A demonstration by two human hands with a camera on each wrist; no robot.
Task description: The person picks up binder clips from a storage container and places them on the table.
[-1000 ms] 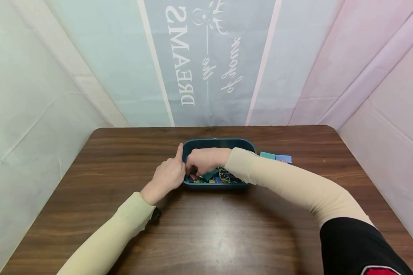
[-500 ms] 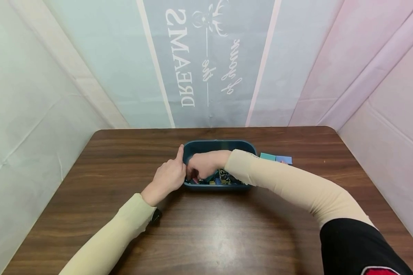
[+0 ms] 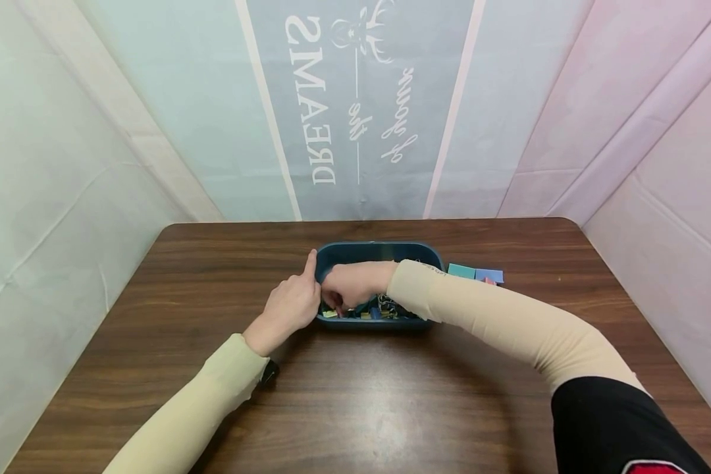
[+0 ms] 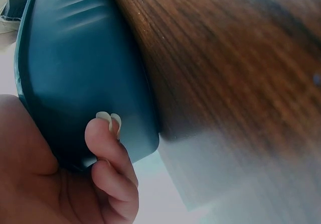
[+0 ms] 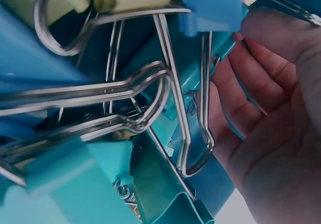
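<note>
A dark teal plastic bin (image 3: 379,249) stands near the table's far edge, with a jumble of binder clips (image 3: 385,306) in it. My left hand (image 3: 290,301) grips its left end, index finger along the rim; in the left wrist view the other fingers curl against the outer wall (image 4: 85,58). My right hand (image 3: 355,284) reaches down into the bin's left part. Close up, teal clips (image 5: 65,179), a blue clip (image 5: 210,8) and wire handles (image 5: 155,83) crowd its curled fingers (image 5: 251,78). A pinkish bit shows at the fingertips; I cannot tell whether they pinch it.
Right of the bin, partly behind the right sleeve (image 3: 498,316), lie a teal square (image 3: 462,270), a blue square (image 3: 489,275) and something pink (image 3: 490,281). Brown wooden table (image 3: 361,395) spreads in front. Hanging fabric (image 3: 213,131) borders the far edge and sides.
My right hand has sunk slightly lower in the bin and its fingers have shifted; a yellow piece now shows at the bin's front left corner. My left hand keeps its grip.
</note>
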